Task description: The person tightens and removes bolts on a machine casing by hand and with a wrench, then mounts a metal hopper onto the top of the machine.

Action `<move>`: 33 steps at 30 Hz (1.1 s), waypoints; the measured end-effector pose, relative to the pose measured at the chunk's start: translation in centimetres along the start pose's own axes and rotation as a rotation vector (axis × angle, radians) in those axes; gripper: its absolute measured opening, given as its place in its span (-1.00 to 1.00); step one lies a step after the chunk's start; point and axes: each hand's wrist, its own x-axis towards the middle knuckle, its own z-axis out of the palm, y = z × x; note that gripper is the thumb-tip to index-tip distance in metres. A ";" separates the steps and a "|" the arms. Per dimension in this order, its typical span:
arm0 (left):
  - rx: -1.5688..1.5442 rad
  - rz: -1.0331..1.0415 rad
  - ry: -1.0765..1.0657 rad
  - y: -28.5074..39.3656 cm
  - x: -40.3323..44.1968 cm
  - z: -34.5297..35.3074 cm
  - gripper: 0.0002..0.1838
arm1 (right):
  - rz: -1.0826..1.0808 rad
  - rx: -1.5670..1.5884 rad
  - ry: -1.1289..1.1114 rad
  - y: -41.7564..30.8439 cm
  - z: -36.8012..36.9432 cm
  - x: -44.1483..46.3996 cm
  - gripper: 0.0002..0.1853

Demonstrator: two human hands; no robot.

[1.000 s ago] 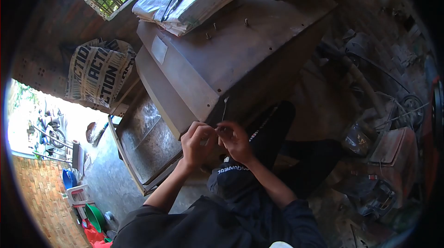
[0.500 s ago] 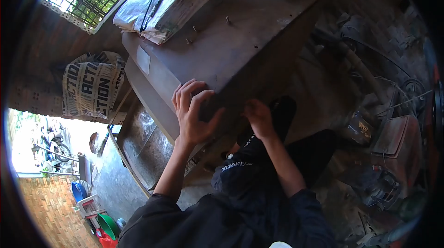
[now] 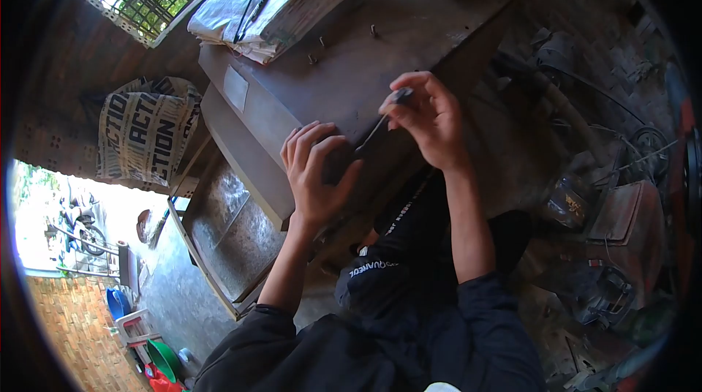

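A dark metal cabinet-like box [image 3: 292, 99] lies in front of me, with several small bolts standing up from its surface. My left hand [image 3: 314, 172] rests on its near corner, fingers spread, holding nothing visible. Above the box's near edge, my right hand [image 3: 428, 118] is closed on the dark handle of a thin tool that looks like a screwdriver [image 3: 376, 133]. The tool's shaft slants down to the left, its tip at the box's edge beside my left hand.
Folded white sacks [image 3: 267, 8] with a dark thin item lie on the far part of the box. A metal tray [image 3: 238, 246] stands at the left on the floor. Clutter and a reddish container [image 3: 621, 227] are on the right.
My left hand has opened and moved onto the box's corner. My right hand has moved up and away from it, now with the tool slanting over the edge. The view has shifted slightly.
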 end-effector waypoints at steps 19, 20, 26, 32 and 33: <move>-0.370 0.019 0.247 -1.3 -4.9 -5.1 -0.58 | -0.429 -0.988 -0.267 1.8 10.2 -7.8 -0.85; -0.268 0.167 0.229 -1.4 -5.2 -5.1 -0.60 | -0.424 -0.992 -0.280 2.4 10.2 -8.2 -0.83; -0.029 0.132 0.071 -1.2 -8.3 -5.1 -0.80 | -0.418 -0.964 -0.260 4.3 9.4 -9.5 -0.79; -0.019 0.033 0.102 0.1 -10.3 -3.1 -0.77 | -0.399 -0.794 -0.174 6.3 8.6 -11.2 -0.74; -0.018 0.039 0.111 0.0 -10.5 -2.9 -0.73 | -0.396 -0.793 -0.173 6.6 8.6 -11.4 -0.74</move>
